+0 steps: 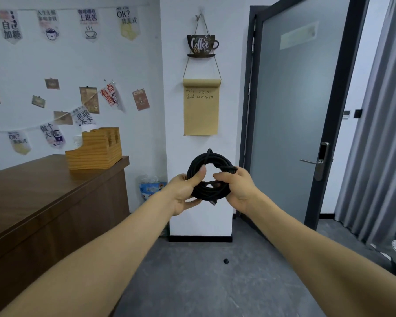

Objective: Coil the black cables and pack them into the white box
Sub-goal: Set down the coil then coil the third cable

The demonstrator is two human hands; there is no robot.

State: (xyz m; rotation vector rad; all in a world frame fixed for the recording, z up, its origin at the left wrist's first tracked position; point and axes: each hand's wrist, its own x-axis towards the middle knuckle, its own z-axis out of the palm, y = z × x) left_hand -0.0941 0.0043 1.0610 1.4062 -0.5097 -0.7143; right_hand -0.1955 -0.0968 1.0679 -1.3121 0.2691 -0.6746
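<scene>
A black cable (pixel 212 160) wound into a round coil hangs in the air at arm's length in front of a white wall pillar. My left hand (pixel 184 193) grips the coil's left side, thumb pressed over the strands. My right hand (pixel 237 187) grips the right side, fingers curled round the bundle near a knot-like wrap. A cable end sticks up from the top of the coil and a plug end hangs below it. The white box is not in view.
A brown wooden counter (pixel 39 195) stands on the left with a light wooden organiser (pixel 94 152) on it. A frosted glass door (pixel 295 110) is open on the right. A small black object (pixel 226 261) lies on the grey floor. Grey curtains (pixel 380 133) hang at far right.
</scene>
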